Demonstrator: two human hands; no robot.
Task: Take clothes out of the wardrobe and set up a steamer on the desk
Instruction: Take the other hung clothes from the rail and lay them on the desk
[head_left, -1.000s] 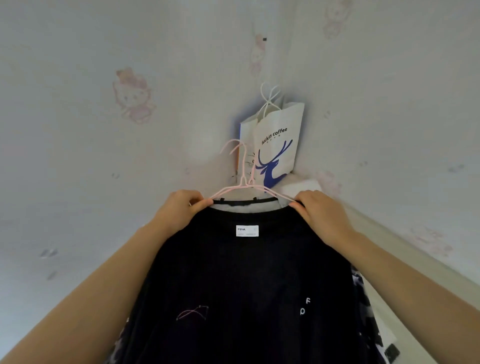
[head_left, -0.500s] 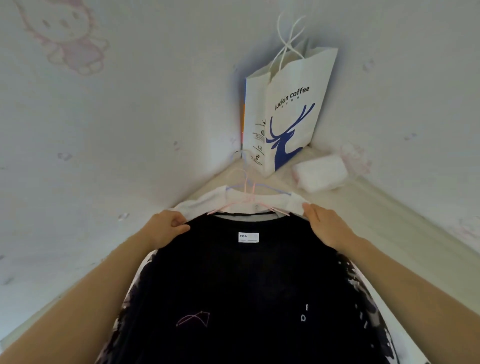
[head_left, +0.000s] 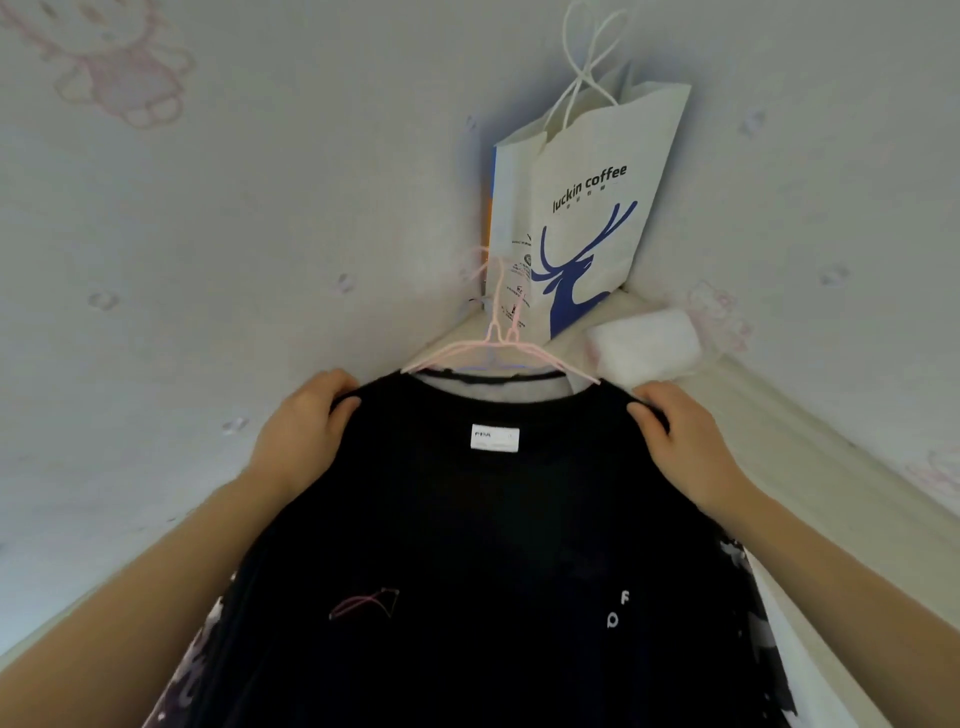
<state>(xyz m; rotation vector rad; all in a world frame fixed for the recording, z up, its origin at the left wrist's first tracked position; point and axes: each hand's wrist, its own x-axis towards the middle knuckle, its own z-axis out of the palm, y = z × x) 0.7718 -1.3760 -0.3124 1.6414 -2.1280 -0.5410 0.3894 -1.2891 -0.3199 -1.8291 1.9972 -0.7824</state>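
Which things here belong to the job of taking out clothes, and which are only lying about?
Belonging to the job:
- black shirt, gripped at its shoulders by the left hand and right hand
- pink hanger inside its collar
- patterned garment beneath it

Lying about:
- coffee paper bag in the corner
- white packet beside the bag

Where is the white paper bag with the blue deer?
In the head view the white paper bag with the blue deer stands upright in the corner where the two walls meet, just beyond the pink wire hanger, with a white soft packet at its right.
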